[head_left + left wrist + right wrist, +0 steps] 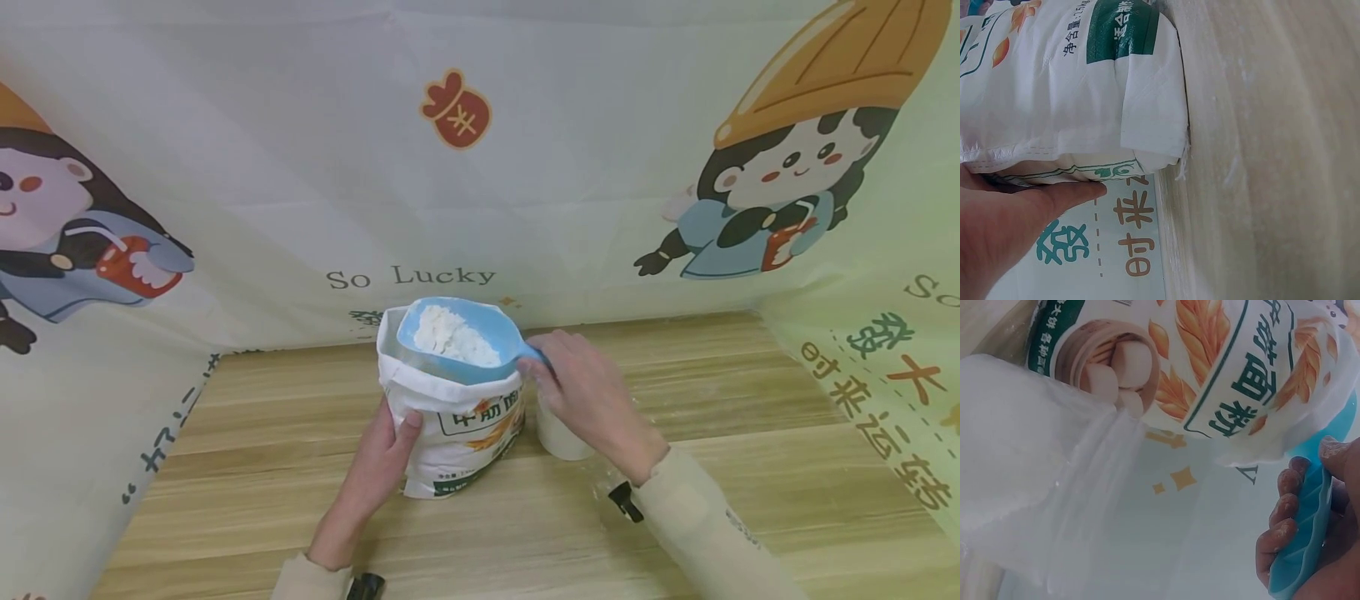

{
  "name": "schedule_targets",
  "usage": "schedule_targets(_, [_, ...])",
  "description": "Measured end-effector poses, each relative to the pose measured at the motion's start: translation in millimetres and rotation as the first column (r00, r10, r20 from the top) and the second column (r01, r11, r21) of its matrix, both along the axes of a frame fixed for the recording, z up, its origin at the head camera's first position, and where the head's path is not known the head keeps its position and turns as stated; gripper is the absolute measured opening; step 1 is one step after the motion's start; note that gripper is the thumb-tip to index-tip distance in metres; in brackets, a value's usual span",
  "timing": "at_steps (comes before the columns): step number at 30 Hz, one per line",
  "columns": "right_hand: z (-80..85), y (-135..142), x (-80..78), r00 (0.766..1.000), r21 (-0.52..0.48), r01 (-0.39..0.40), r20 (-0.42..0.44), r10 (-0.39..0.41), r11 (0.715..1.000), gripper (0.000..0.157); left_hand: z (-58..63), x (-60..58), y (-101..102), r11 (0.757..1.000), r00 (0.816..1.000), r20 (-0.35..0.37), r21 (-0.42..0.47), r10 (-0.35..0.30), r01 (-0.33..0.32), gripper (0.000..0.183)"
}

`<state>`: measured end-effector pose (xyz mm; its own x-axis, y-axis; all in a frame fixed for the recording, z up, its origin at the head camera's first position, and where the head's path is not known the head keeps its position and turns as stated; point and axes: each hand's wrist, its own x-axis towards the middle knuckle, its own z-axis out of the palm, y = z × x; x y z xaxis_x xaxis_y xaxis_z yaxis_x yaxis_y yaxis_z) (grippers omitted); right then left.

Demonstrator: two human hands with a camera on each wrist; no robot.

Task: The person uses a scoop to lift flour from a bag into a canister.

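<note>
A white flour bag (465, 433) stands upright on the table with its top folded outward. My left hand (386, 450) holds the bag by its left side, the thumb on its front; in the left wrist view the hand (1016, 219) is at the bag's edge. With my right hand (585, 392) I grip the handle (1304, 544) of a blue scoop (502, 329). Its bowl, heaped with white flour (453, 333), is over the bag's mouth. Below the right hand stands a translucent jar (558, 433), with white powder inside in the right wrist view.
Wood-patterned table surface (262, 467) extends around the bag. A printed cloth (300, 167) hangs behind and along both sides. Clear plastic, hard to make out, lies by the jar. A black strap end (625, 502) shows at the right sleeve.
</note>
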<state>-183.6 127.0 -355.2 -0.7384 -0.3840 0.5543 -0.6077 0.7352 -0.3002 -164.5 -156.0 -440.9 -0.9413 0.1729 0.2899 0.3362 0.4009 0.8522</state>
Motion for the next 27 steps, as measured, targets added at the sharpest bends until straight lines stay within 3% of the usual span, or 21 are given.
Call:
schedule_targets(16, [19.3, 23.5, 2.4, 0.999, -0.076, 0.032, 0.013, -0.032, 0.997, 0.02, 1.4, 0.4, 0.4, 1.0, 1.0, -0.011, -0.003, 0.013, -0.013, 0.061])
schedule_targets(27, [17.3, 44.4, 6.0, 0.997, -0.079, 0.064, -0.033, -0.067, 0.995, 0.015, -0.4, 0.1, 0.0, 1.0, 1.0, -0.018, -0.012, 0.016, -0.016, 0.062])
